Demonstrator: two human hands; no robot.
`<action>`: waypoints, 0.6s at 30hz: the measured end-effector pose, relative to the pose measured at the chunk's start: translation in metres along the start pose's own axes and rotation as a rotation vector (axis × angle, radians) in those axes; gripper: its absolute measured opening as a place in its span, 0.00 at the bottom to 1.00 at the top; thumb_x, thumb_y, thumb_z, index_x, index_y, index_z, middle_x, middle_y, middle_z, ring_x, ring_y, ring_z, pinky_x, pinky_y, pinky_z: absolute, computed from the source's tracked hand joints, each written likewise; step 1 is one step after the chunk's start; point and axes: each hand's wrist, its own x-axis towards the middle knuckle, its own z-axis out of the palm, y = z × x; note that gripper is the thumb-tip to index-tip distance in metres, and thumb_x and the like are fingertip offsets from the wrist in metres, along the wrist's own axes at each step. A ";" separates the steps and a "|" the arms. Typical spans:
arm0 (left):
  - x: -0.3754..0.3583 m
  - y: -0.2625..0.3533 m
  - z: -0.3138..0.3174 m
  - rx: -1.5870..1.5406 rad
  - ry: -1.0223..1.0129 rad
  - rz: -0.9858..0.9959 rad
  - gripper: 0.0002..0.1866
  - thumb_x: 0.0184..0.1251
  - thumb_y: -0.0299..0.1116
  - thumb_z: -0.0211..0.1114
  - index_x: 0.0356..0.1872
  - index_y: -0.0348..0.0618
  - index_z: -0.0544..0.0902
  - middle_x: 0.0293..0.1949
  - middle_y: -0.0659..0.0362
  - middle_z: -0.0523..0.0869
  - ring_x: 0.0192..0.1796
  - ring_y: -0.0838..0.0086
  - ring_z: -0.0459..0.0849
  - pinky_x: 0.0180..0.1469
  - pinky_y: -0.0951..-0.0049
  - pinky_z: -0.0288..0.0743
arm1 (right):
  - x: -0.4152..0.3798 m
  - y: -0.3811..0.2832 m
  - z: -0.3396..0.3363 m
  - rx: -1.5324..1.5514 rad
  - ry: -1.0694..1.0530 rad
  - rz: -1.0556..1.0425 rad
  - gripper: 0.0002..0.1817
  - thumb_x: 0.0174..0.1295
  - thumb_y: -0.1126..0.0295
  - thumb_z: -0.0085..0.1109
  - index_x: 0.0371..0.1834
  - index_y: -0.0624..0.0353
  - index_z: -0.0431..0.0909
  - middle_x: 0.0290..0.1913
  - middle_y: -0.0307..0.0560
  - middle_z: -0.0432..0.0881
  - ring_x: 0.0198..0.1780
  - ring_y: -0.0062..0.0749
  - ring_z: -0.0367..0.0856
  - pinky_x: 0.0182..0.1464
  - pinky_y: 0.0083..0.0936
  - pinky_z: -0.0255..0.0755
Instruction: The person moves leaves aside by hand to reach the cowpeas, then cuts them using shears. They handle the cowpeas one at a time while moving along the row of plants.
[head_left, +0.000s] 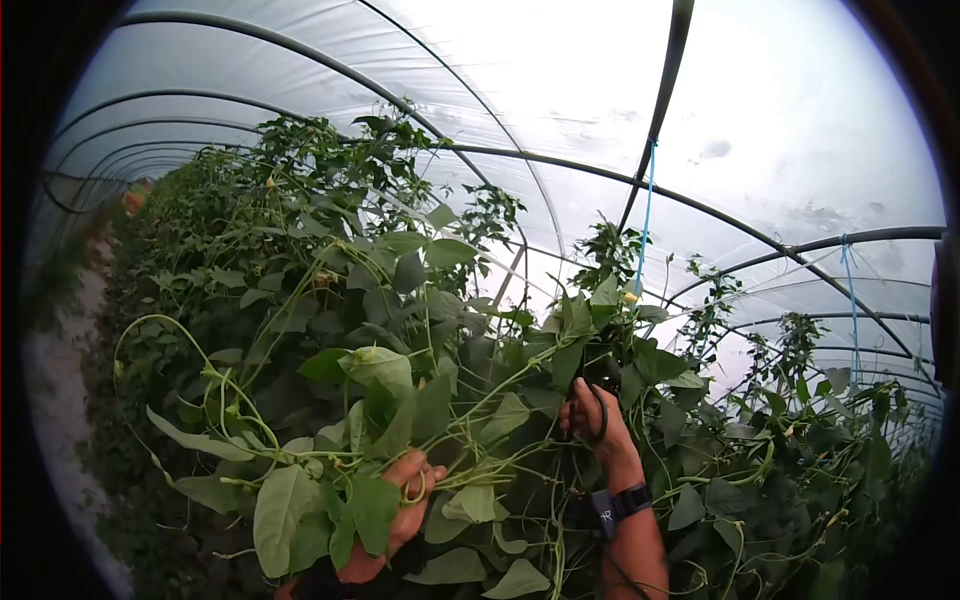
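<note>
My left hand [408,505] is closed around several green stems of a climbing bean-like vine [385,458], low and left of the middle. Broad leaves [285,510] hang over part of its fingers. Further right and higher, my right hand [595,420] is closed among the foliage, its fingertips pressed together. A thin dark loop [602,412] curves past these fingers; what they grip is hidden by shadow and leaves. On the right wrist sits a dark band [620,505] with a small grey tag. Long stems run between both hands.
Dense vine rows [270,230] fill the tunnel's left and right sides. Curved frame pipes [590,168] carry translucent plastic sheeting overhead. Blue strings [648,215] hang from the frame into the plants. A pale ground path [65,400] runs along the far left.
</note>
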 end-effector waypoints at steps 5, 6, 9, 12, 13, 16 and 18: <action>-0.017 -0.001 0.009 0.039 0.079 -0.118 0.21 0.68 0.30 0.55 0.13 0.53 0.62 0.12 0.70 0.57 0.20 0.82 0.55 0.45 0.70 0.62 | 0.014 0.004 0.000 -0.006 -0.082 0.052 0.21 0.65 0.50 0.52 0.36 0.60 0.71 0.24 0.44 0.78 0.21 0.25 0.75 0.21 0.19 0.63; -0.016 -0.001 0.010 0.038 0.078 -0.117 0.21 0.68 0.30 0.55 0.13 0.53 0.62 0.12 0.70 0.57 0.20 0.82 0.55 0.45 0.70 0.62 | 0.018 0.003 0.001 -0.008 -0.083 0.050 0.21 0.65 0.50 0.52 0.36 0.60 0.71 0.24 0.44 0.78 0.21 0.25 0.75 0.21 0.19 0.63; -0.017 0.003 0.015 0.049 0.087 -0.132 0.21 0.68 0.30 0.55 0.13 0.53 0.62 0.13 0.70 0.57 0.20 0.83 0.55 0.47 0.70 0.62 | 0.027 0.002 0.005 0.062 -0.054 0.101 0.23 0.64 0.47 0.51 0.35 0.60 0.72 0.25 0.45 0.79 0.23 0.27 0.77 0.23 0.20 0.64; -0.019 0.007 0.018 0.061 0.144 -0.168 0.21 0.68 0.29 0.56 0.13 0.53 0.62 0.13 0.70 0.57 0.19 0.83 0.56 0.48 0.70 0.62 | 0.027 -0.002 0.006 0.053 -0.018 0.088 0.24 0.63 0.46 0.52 0.35 0.60 0.72 0.26 0.47 0.79 0.24 0.29 0.78 0.23 0.21 0.64; -0.019 0.011 0.023 0.040 0.164 -0.176 0.21 0.67 0.29 0.56 0.13 0.54 0.62 0.13 0.70 0.58 0.20 0.83 0.56 0.48 0.71 0.63 | 0.025 -0.003 0.007 0.053 -0.016 0.076 0.25 0.63 0.45 0.53 0.35 0.60 0.72 0.26 0.47 0.79 0.25 0.30 0.79 0.24 0.21 0.65; -0.018 0.008 0.013 0.007 0.134 -0.167 0.21 0.67 0.29 0.56 0.13 0.54 0.63 0.13 0.71 0.59 0.20 0.84 0.58 0.47 0.71 0.63 | 0.020 -0.011 0.012 0.073 -0.018 0.051 0.25 0.62 0.45 0.53 0.35 0.61 0.72 0.27 0.47 0.79 0.26 0.30 0.79 0.24 0.22 0.65; -0.021 0.007 0.010 -0.003 0.096 -0.164 0.20 0.67 0.29 0.56 0.13 0.54 0.64 0.14 0.71 0.59 0.21 0.84 0.59 0.47 0.71 0.63 | 0.018 -0.016 0.015 0.097 -0.019 0.054 0.25 0.62 0.45 0.54 0.35 0.61 0.72 0.27 0.47 0.79 0.25 0.30 0.79 0.24 0.23 0.66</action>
